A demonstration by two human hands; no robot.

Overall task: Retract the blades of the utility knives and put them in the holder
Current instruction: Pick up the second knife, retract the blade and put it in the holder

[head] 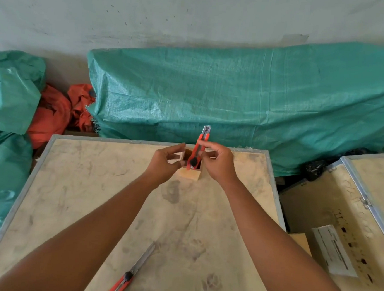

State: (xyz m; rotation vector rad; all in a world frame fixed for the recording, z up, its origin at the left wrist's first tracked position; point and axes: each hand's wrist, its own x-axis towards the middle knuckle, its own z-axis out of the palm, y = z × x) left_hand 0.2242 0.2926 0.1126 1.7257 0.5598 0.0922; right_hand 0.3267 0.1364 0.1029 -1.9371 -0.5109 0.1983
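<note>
A small wooden holder stands near the far edge of the plywood table. My right hand pinches a red utility knife that stands upright with its lower end inside the holder; its metal tip points up and little or no blade shows. My left hand rests against the holder's left side with its fingers curled around it. A second red utility knife lies near the front of the table with its long blade extended toward the holder.
A metal strip edges the table. Green tarp-covered stacks stand behind it and at the left, with orange bags between. A second crate with a white label sits at the right.
</note>
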